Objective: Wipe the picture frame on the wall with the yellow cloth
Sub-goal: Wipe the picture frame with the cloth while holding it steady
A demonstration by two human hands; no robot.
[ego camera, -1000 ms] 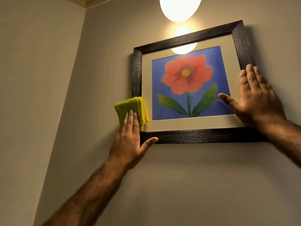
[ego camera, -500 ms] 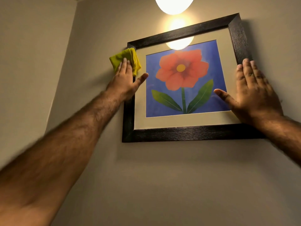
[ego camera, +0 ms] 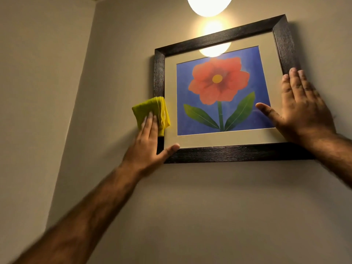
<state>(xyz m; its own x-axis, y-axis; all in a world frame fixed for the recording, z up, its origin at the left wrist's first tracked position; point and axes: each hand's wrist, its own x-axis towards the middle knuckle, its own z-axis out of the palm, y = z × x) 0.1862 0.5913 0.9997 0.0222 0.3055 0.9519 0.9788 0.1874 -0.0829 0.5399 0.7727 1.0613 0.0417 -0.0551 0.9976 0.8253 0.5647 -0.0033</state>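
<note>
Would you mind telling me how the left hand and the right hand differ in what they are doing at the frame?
The left hand presses a folded yellow cloth against the frame; the right hand is bare. The left hand is at the frame's lower left side, the right hand at its lower right side. The right hand's thumb reaches onto the picture; the left thumb rests near the bottom-left corner. Both lie flat, fingers pointing up.

no readable text, labels or numbers anywhere
</note>
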